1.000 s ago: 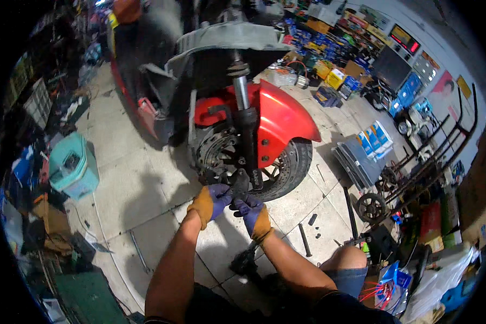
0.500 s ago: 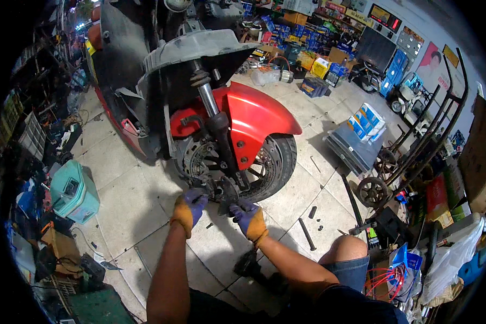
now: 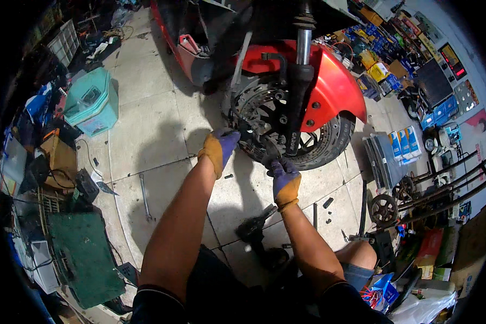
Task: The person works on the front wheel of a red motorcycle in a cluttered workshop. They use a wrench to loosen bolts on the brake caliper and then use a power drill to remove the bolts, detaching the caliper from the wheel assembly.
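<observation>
Front wheel (image 3: 299, 137) of the red scooter is located directly ahead of both hands, standing upright on the tiled floor (image 3: 146, 124) under the red fender (image 3: 335, 86). Its axle is oriented roughly left to right across the view, with the black fork leg (image 3: 296, 102) rising in front of the brake disc (image 3: 259, 116). The left hand (image 3: 220, 148), gloved in purple and tan, is placed against the disc's lower left edge, fingers curled on a dark part. The right hand (image 3: 283, 178) is closed below the wheel's lower rim, slightly nearer the tyre. What either hand grips cannot be made out: the parts are dark and overlapped. A power tool (image 3: 256, 227) lies on the floor between the forearms.
</observation>
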`<state>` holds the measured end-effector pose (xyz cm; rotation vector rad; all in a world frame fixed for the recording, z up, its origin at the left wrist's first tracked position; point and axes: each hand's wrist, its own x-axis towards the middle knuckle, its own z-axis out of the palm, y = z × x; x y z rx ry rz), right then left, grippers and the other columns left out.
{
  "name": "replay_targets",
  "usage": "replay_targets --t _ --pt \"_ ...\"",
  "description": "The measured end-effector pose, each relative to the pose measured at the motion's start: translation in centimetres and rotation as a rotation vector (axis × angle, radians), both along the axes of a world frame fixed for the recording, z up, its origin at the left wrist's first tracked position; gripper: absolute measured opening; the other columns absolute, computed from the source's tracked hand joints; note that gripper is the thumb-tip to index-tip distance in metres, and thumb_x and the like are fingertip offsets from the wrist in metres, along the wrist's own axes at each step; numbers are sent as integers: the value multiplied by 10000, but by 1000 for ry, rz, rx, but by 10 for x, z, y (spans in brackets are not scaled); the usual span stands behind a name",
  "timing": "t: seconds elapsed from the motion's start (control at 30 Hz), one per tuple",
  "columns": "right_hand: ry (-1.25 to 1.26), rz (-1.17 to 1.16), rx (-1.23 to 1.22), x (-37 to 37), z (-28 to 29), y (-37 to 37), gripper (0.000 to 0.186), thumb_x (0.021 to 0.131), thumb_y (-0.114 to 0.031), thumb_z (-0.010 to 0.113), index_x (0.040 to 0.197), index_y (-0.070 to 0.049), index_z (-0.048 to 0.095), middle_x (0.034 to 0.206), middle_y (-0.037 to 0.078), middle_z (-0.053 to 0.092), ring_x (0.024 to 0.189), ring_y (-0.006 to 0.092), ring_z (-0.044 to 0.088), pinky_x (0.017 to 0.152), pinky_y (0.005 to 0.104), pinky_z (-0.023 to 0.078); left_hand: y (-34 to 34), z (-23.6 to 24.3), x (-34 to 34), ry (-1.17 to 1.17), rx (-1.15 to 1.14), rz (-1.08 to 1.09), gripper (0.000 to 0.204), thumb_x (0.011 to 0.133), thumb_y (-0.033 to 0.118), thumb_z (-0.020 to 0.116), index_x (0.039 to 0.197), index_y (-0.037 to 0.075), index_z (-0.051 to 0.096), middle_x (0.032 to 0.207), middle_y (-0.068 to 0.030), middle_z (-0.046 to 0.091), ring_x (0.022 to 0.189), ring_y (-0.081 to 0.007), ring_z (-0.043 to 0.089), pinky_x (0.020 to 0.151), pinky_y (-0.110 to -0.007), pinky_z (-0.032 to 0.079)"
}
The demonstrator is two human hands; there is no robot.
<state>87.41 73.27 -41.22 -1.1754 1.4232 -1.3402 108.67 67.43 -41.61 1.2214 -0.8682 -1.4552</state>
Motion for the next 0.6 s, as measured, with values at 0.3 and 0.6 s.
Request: replay_targets --t 0.3,0.6 --pt "-45 -236 -127 18 -15 -30 239 911 -101 670 1092 55 678 979 82 694 876 153 614 816 292 508 -14 -12 -15 149 47 43 285 878 250 691 1064 33 682 828 -52 660 722 -163 576 670 -320 479" --pt "-125 -359 -129 31 -20 -34 197 899 -57 664 1070 40 654 977 76 680 858 166 617 821 290 507 -20 -28 -23 184 162 62 180 868 224 727 994 112 666 872 -7 666 737 -124 595 632 -293 458"
